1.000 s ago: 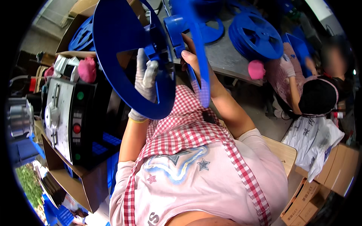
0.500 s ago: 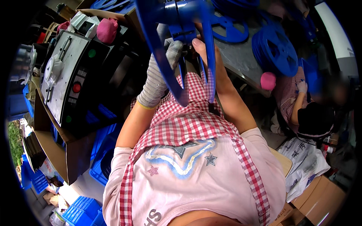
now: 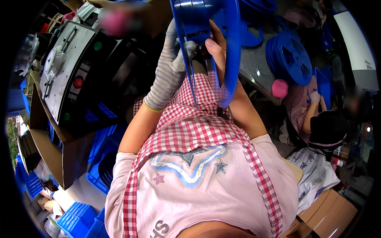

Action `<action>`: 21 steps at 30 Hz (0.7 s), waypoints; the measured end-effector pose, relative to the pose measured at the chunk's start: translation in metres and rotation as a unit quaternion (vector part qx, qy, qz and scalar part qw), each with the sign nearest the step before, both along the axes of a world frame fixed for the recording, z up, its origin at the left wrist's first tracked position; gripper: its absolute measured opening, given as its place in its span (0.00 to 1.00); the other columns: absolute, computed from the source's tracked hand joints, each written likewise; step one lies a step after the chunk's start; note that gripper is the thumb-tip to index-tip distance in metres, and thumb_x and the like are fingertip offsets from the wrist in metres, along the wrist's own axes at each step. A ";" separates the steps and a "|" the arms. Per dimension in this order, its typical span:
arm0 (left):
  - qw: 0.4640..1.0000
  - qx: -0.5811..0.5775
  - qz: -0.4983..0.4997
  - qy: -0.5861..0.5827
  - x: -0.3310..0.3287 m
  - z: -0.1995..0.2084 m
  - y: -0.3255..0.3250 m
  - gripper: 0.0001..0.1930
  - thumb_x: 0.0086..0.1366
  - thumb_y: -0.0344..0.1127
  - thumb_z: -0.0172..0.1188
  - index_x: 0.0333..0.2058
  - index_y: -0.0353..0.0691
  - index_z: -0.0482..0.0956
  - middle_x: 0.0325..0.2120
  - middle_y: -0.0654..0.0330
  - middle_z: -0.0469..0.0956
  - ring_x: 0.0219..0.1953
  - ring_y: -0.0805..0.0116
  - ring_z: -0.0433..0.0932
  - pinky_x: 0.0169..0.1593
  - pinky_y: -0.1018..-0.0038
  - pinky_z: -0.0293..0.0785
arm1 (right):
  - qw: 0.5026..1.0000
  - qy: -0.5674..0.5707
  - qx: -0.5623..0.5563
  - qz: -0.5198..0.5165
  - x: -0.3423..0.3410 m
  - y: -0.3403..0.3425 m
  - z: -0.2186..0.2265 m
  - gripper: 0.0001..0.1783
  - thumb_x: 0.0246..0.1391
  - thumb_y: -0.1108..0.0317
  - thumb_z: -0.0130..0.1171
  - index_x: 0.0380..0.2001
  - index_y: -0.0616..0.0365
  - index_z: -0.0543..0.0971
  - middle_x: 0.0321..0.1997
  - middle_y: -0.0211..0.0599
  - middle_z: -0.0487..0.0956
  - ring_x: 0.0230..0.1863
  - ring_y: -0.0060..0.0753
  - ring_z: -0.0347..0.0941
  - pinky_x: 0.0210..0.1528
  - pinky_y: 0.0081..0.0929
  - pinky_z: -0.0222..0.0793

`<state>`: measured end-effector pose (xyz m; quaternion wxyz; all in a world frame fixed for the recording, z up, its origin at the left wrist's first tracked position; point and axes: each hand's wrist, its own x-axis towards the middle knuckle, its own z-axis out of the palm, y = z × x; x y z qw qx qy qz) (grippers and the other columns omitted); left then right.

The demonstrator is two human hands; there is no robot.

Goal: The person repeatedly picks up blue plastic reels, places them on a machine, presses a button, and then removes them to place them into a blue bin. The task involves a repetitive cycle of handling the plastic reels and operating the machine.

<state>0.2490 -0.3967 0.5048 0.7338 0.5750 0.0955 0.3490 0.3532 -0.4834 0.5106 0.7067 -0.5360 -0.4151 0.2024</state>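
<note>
Blue plastic reel, big, two flat flanges w/ a hub between, held up edge-on at top centre of view, in front of the person's chest. Left hand in a grey knit glove, yellow trim at cuff, wraps the left flange near the hub; gloved fingers curl over the rim into the gap between flanges, grip closed on the reel. Right hand bare, fingers tucked between the two flanges from the right side, thumb pressed on the hub area, also clamped on the reel. Both forearms rise from the lower edge and meet at the reel.

Below the hands: red-and-white checked apron over a pink T-shirt w/ a star print.

Left of the reel, close by: grey machine panel tilted, w/ green and red round buttons and a white gear-like knob, set in a cardboard box. Blue plastic crates under and beside it.

Right of the reel: grey worktable carrying more blue reels, stacked upright. Pink round thing at the table edge, can't tell what it is. Further right a co-worker in the same checked pattern, seated, dark cap, well apart from the held reel. Printed white bags and brown cartons at lower right.
</note>
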 end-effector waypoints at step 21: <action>0.997 0.071 0.031 0.010 -0.010 -0.004 0.006 0.35 0.65 0.44 0.56 0.67 0.53 0.50 0.41 0.59 0.74 0.40 0.73 0.75 0.47 0.75 0.75 | 0.997 -0.069 0.002 0.019 0.002 0.012 -0.010 0.33 0.57 0.54 0.50 0.64 0.52 0.62 0.43 0.40 0.71 0.40 0.25 0.69 0.44 0.24 0.67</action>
